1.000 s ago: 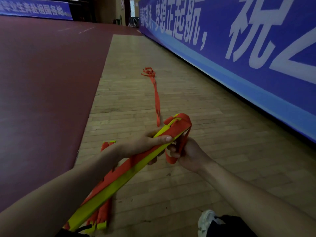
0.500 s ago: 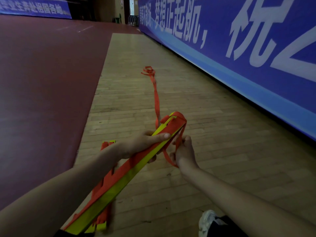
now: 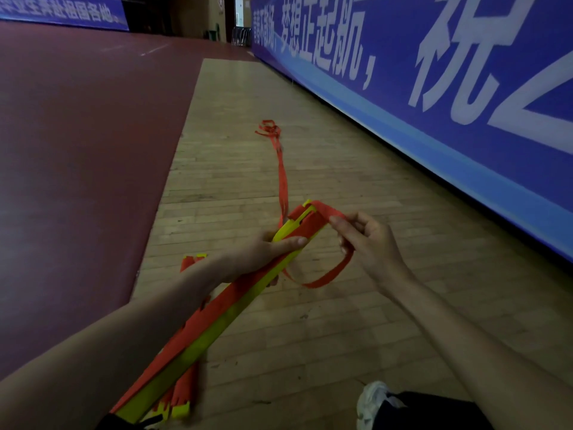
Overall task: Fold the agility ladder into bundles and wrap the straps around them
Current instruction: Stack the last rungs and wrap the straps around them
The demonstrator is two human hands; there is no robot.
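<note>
My left hand [image 3: 263, 252] has the ladder bundle [image 3: 217, 324] gripped close to its far end. The thumb lies flat along the top and the rest of my fingers are curled round underneath. The bundle is a stack of yellow rungs with orange webbing on top. It runs diagonally from the lower left of the frame up to about the middle, with the far tip up off the floor.

My right hand [image 3: 372, 243] is just right of that tip, pinching the orange strap [image 3: 325, 282] between thumb and fingertips, other fingers loosely bent. The strap comes over the tip into the pinch. Then a slack loop drops below my hand and curves back in under the bundle. More of the strap trails away from the tip up the frame, lying on the wooden floor [image 3: 310, 336], and ends in a small tangle [image 3: 269, 130] in the upper middle.

There's a second bundle [image 3: 183, 398] flat on the floor right beneath the one I'm holding, poking out at the lower left. I can't tell whether that one is wrapped.

The left side of the frame is dark red flooring [image 3: 77, 150]. A blue banner [image 3: 465, 103] with big white characters fills the upper right. My white shoe [image 3: 370, 401] shows at the bottom right.
</note>
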